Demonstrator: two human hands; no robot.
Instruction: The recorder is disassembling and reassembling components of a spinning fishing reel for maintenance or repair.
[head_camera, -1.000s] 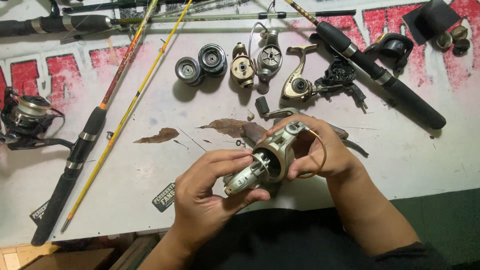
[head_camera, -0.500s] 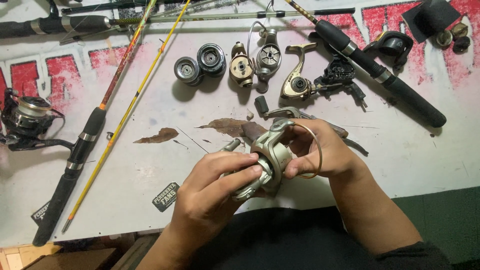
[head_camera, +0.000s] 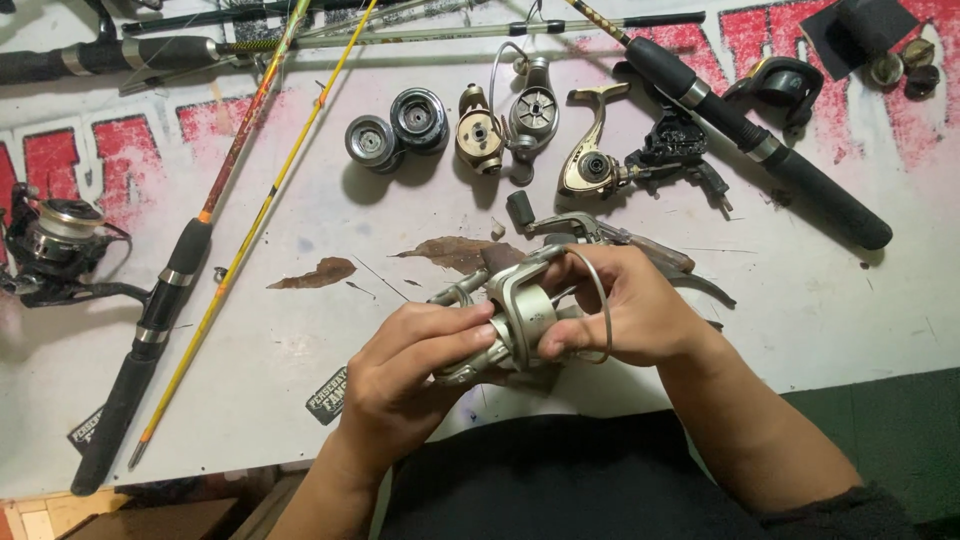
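White tabletop (head_camera: 860, 300), scuffed and stained, with big red painted shapes along its far edge. Brown rust-coloured patches (head_camera: 455, 250) near the middle. A dark green strip (head_camera: 880, 420) shows past the near edge, pale wood at the lower left corner.

We hold a silver reel (head_camera: 520, 315) just above the near side of the table, between both hands. Our left hand (head_camera: 410, 370) is closed on its body from below and the side, fingers wrapped over it. Our right hand (head_camera: 630, 305) clasps the rotor end, thumb on the front, with the wire bail looping over the fingers.

Beyond the reel: two dark spools (head_camera: 395, 130) side by side, a gold reel body (head_camera: 480, 135), a grey one (head_camera: 530, 105) touching it, a gold frame (head_camera: 590, 165) with handle, black parts (head_camera: 675, 150). Black rod handle (head_camera: 770, 160) runs diagonally at right. At left, a yellow rod (head_camera: 255, 220) and a dark-gripped rod (head_camera: 150, 320) lie slanted; a whole spinning reel (head_camera: 50, 245) sits at the left edge. More rods cross the far edge.
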